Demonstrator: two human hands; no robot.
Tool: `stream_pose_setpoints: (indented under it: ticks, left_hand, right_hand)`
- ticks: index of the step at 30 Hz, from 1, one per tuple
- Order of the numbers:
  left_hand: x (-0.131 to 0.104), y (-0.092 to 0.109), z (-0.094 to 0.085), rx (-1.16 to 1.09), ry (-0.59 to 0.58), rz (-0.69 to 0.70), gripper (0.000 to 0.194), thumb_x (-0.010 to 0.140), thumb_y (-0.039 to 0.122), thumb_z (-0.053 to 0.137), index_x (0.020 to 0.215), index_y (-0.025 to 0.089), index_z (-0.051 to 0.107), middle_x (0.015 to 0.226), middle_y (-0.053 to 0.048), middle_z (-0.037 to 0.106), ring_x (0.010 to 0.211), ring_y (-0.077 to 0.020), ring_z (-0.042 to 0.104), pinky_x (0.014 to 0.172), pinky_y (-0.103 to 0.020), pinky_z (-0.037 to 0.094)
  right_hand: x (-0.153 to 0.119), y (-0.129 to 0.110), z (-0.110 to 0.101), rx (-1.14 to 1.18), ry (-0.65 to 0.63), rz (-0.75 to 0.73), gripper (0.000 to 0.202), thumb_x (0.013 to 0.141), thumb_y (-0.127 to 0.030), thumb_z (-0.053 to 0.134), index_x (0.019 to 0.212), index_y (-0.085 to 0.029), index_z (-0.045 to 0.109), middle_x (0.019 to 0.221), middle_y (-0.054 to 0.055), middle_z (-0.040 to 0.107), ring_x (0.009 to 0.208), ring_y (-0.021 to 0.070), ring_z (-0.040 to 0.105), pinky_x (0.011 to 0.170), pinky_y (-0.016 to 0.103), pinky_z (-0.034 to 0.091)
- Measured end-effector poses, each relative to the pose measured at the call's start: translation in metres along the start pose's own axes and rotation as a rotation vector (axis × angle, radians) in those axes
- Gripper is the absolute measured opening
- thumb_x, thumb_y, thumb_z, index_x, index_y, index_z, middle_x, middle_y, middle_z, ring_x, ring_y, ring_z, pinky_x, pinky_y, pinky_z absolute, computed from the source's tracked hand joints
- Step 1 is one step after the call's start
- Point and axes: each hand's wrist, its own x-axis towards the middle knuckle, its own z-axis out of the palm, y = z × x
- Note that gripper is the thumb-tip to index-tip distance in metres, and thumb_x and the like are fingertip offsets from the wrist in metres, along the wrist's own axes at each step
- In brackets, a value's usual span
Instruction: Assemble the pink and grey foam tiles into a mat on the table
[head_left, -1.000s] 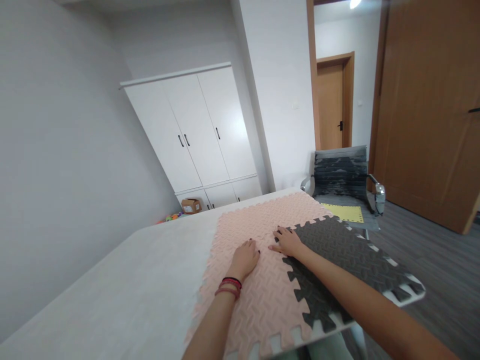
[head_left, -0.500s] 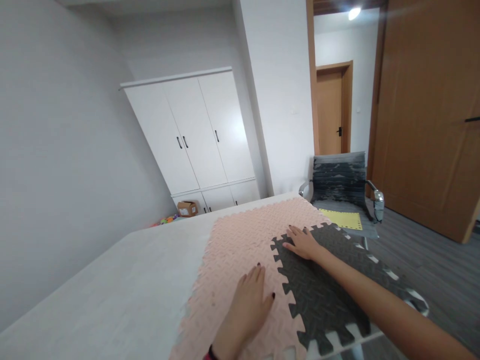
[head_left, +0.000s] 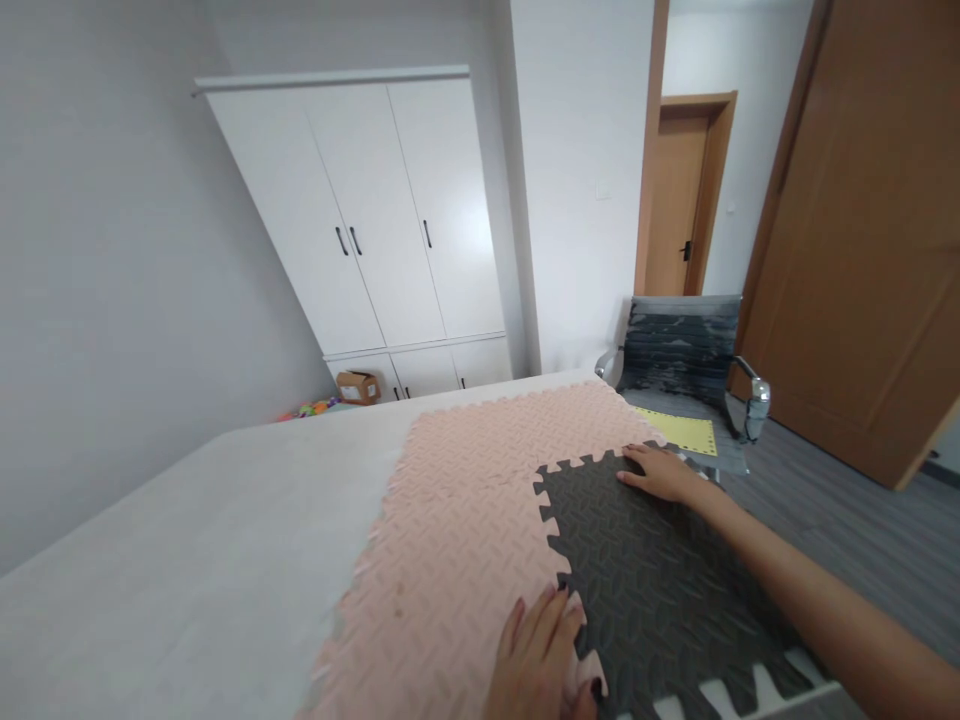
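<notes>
A pink foam puzzle mat [head_left: 465, 500] lies on the white table [head_left: 187, 580], and a dark grey foam tile [head_left: 660, 570] sits in its right corner with the toothed edges interlocked. My left hand [head_left: 544, 650] presses flat on the seam between pink and grey near the front edge. My right hand [head_left: 664, 472] lies flat, fingers apart, at the grey tile's far right corner. Neither hand grips anything.
A grey office chair [head_left: 686, 365] with a yellow sheet [head_left: 682, 432] on its seat stands just beyond the table's right end. A white wardrobe [head_left: 375, 220] lines the back wall, with a cardboard box [head_left: 358, 386] and toys on the floor. Wooden doors are at right.
My left hand slid back along the seam toward me. My right hand moved right along the grey tile's far edge to its corner. The view shifted closer and rightward.
</notes>
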Motion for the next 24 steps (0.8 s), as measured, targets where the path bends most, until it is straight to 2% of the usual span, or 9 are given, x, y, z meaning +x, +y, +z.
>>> stream_pose_setpoints:
  ticks: [4, 8, 12, 15, 17, 20, 22, 24]
  left_hand:
    - [0.005, 0.012, -0.023, -0.082, -0.084, -0.074, 0.052, 0.084, 0.031, 0.048, 0.135, 0.028, 0.039, 0.144, 0.0, 0.042, 0.132, -0.0226, 0.04, 0.104, -0.052, 0.041]
    - [0.007, 0.02, -0.038, -0.178, -0.137, -0.128, 0.051, 0.083, 0.027, 0.048, 0.133, 0.026, 0.043, 0.145, -0.002, 0.042, 0.135, -0.0233, 0.036, 0.107, -0.054, 0.036]
    - [0.004, 0.024, -0.043, -0.265, -0.115, -0.165, 0.05, 0.083, 0.025, 0.047, 0.133, 0.025, 0.044, 0.143, -0.004, 0.045, 0.135, -0.0231, 0.036, 0.109, -0.054, 0.033]
    - [0.0, 0.026, -0.044, -0.332, -0.054, -0.202, 0.05, 0.082, 0.023, 0.048, 0.132, 0.026, 0.044, 0.141, -0.004, 0.047, 0.135, -0.0208, 0.036, 0.111, -0.053, 0.03]
    - [-0.002, 0.026, -0.046, -0.384, -0.035, -0.223, 0.049, 0.082, 0.024, 0.048, 0.13, 0.027, 0.045, 0.14, -0.003, 0.048, 0.134, -0.0192, 0.037, 0.113, -0.051, 0.028]
    - [-0.004, 0.026, -0.049, -0.465, -0.039, -0.254, 0.044, 0.083, 0.03, 0.05, 0.126, 0.029, 0.048, 0.139, -0.002, 0.049, 0.134, -0.018, 0.037, 0.114, -0.048, 0.025]
    - [-0.003, 0.026, -0.053, -0.499, -0.06, -0.274, 0.041, 0.083, 0.037, 0.05, 0.124, 0.029, 0.051, 0.139, -0.002, 0.05, 0.134, -0.0187, 0.037, 0.115, -0.048, 0.024]
    - [-0.001, 0.026, -0.056, -0.503, -0.103, -0.293, 0.042, 0.083, 0.043, 0.051, 0.122, 0.028, 0.054, 0.139, -0.003, 0.05, 0.134, -0.0206, 0.037, 0.114, -0.048, 0.023]
  right_hand:
    - [0.006, 0.005, -0.005, 0.039, -0.014, -0.011, 0.074, 0.08, -0.066, 0.041, 0.129, -0.011, 0.051, 0.136, 0.018, 0.048, 0.121, 0.0317, 0.049, 0.103, 0.042, 0.035]
    - [0.006, 0.015, -0.001, 0.117, -0.054, -0.044, 0.072, 0.08, -0.062, 0.045, 0.13, -0.012, 0.05, 0.138, 0.016, 0.046, 0.126, 0.0294, 0.044, 0.106, 0.04, 0.033]
    - [0.0, 0.018, 0.011, 0.256, 0.074, -0.031, 0.064, 0.083, -0.054, 0.042, 0.13, -0.013, 0.05, 0.141, 0.013, 0.044, 0.132, 0.0241, 0.038, 0.112, 0.037, 0.026]
    - [-0.014, 0.003, 0.01, 0.385, 0.182, -0.003, 0.06, 0.084, -0.054, 0.038, 0.126, -0.013, 0.053, 0.137, 0.013, 0.049, 0.129, 0.0236, 0.041, 0.112, 0.038, 0.026]
    - [-0.035, -0.012, 0.001, 0.464, 0.199, -0.044, 0.06, 0.083, -0.057, 0.04, 0.127, -0.017, 0.054, 0.138, 0.01, 0.049, 0.13, 0.0239, 0.041, 0.113, 0.039, 0.026]
    - [-0.087, -0.023, -0.01, 0.573, 0.141, -0.077, 0.055, 0.083, -0.059, 0.043, 0.125, -0.026, 0.057, 0.137, 0.004, 0.051, 0.129, 0.0245, 0.043, 0.112, 0.041, 0.029]
    - [-0.13, -0.016, -0.01, 0.577, 0.169, -0.025, 0.052, 0.082, -0.059, 0.046, 0.122, -0.03, 0.06, 0.135, 0.002, 0.053, 0.126, 0.0261, 0.046, 0.11, 0.042, 0.033]
    - [-0.171, 0.002, -0.006, 0.538, 0.289, 0.066, 0.047, 0.078, -0.062, 0.048, 0.112, -0.034, 0.066, 0.123, 0.002, 0.062, 0.116, 0.0289, 0.055, 0.101, 0.043, 0.044]
